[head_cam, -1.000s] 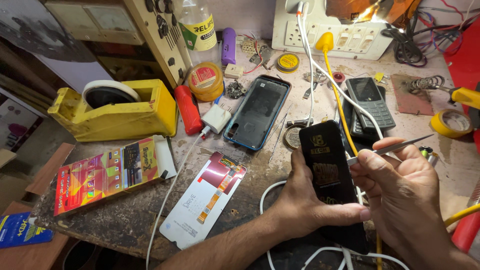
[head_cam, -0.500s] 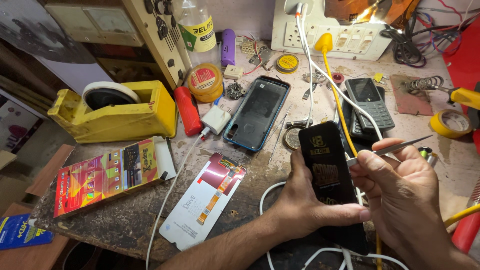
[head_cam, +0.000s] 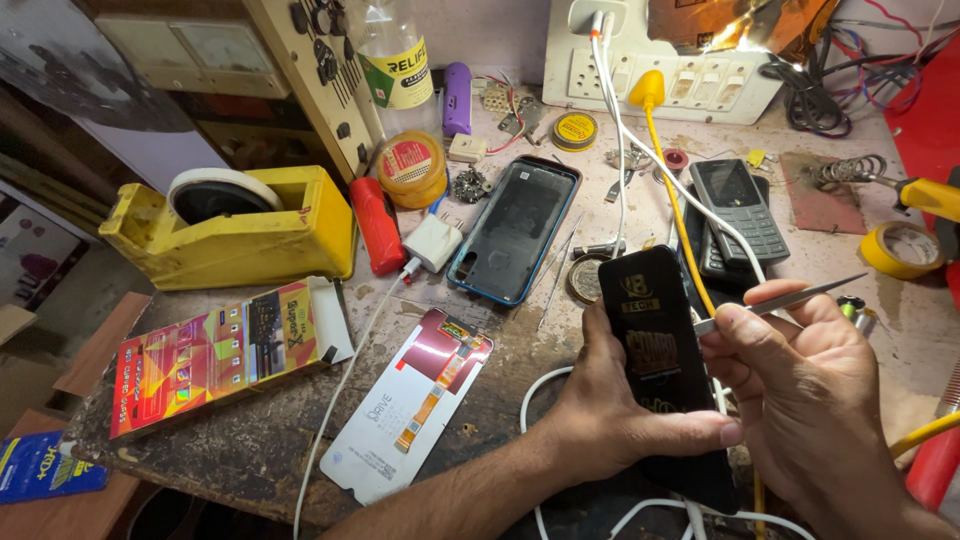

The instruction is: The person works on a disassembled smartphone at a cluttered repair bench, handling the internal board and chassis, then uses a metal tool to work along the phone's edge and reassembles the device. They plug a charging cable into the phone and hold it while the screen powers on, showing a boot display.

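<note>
Two hands over the bench's near edge, left hand [head_cam: 610, 425] grip holding black phone panel [head_cam: 668, 360], right hand [head_cam: 805, 390] grip pinching tweezers [head_cam: 790, 297].

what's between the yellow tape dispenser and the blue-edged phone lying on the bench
In the head view, a red cylinder and a white charger plug lie between the yellow tape dispenser and the blue-edged phone.

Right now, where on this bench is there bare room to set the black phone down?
Bare wood shows between the colourful box and white display package, and a smaller strip between the yellow tape dispenser and that box. Around the blue-cased phone, keypad phone and cables it is crowded.
</note>
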Demonstrator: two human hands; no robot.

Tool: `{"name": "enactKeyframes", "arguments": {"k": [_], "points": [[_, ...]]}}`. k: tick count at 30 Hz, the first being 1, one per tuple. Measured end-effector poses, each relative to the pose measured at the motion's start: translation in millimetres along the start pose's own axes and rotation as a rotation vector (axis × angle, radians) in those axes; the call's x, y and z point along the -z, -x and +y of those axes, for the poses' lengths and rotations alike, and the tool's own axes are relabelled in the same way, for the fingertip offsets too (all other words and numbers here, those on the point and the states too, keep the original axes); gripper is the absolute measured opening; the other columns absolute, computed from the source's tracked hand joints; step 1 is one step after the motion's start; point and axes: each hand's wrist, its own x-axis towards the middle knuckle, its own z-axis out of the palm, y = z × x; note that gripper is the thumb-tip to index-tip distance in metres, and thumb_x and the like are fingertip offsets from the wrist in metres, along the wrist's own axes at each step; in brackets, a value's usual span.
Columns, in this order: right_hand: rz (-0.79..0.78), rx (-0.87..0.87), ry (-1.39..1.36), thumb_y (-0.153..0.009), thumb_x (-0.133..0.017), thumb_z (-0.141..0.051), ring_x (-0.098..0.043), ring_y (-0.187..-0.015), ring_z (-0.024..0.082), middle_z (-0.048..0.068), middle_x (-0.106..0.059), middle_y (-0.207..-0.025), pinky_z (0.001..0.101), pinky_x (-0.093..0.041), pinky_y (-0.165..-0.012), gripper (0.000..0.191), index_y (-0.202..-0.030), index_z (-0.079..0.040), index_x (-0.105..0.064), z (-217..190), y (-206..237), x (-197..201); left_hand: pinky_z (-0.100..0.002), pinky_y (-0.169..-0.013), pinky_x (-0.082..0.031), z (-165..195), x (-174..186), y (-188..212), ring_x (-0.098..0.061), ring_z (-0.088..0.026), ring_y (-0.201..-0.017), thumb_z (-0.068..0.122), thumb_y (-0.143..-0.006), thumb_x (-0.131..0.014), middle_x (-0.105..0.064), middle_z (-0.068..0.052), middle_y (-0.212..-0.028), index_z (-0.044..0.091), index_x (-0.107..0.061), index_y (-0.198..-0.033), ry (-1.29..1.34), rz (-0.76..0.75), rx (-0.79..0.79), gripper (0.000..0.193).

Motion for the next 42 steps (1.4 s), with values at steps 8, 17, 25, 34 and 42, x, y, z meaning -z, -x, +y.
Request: {"name": "enactKeyframes", "arguments": {"k": [8,17,25,34,42], "points": [[0.001,-0.012,0.001,-0.098,-0.066,-0.004,-0.072,-0.083,0.015,0.008,-0.071,-0.095,0.0271,-0.06,-0.074,0.025,-0.12,-0.008,-0.055,-1.3,1.2,-0.7,-0.034,-0.107,-0.054,1.9,0.4,-0.2,-0.059,-0.017,-0.125,0.025,-0.073,-0.095,-0.053,-0.01,-0.134,0.001,-0.025,-0.147,-0.029,-0.001,0.023,0.104],[0.012,-0.017,0.01,-0.098,-0.067,-0.003,-0.072,-0.082,0.015,0.008,-0.071,-0.094,0.0271,-0.059,-0.074,0.025,-0.12,-0.009,-0.055,-0.7,0.5,-0.4,-0.033,-0.11,-0.052,0.4,0.6,-0.2,-0.058,-0.017,-0.127,0.027,-0.074,-0.096,-0.053,-0.01,-0.135,0.001,-0.025,-0.148,-0.036,-0.001,-0.015,0.106],[-0.008,0.002,-0.013,-0.099,-0.066,-0.003,-0.072,-0.082,0.016,0.009,-0.07,-0.094,0.0272,-0.06,-0.074,0.024,-0.119,-0.008,-0.055,0.8,0.4,0.2,-0.034,-0.109,-0.054,1.3,1.0,-0.2,-0.06,-0.017,-0.126,0.027,-0.073,-0.093,-0.054,-0.011,-0.135,0.0,-0.025,-0.147,-0.03,-0.003,0.01,0.104],[0.013,-0.018,0.007,-0.099,-0.067,-0.004,-0.072,-0.082,0.015,0.008,-0.07,-0.094,0.0267,-0.06,-0.073,0.025,-0.12,-0.008,-0.055,0.4,-0.2,0.7,-0.034,-0.107,-0.054,4.0,0.7,-0.2,-0.059,-0.017,-0.125,0.026,-0.074,-0.095,-0.053,-0.011,-0.134,0.001,-0.025,-0.147,-0.024,-0.001,0.021,0.104],[0.011,-0.012,0.012,-0.099,-0.067,-0.003,-0.072,-0.082,0.015,0.008,-0.07,-0.094,0.0276,-0.06,-0.073,0.025,-0.12,-0.008,-0.055,0.4,0.0,0.6,-0.033,-0.108,-0.053,2.1,0.7,-0.5,-0.059,-0.017,-0.125,0.027,-0.072,-0.093,-0.054,-0.011,-0.134,0.0,-0.025,-0.147,-0.031,-0.001,0.021,0.104]]}}
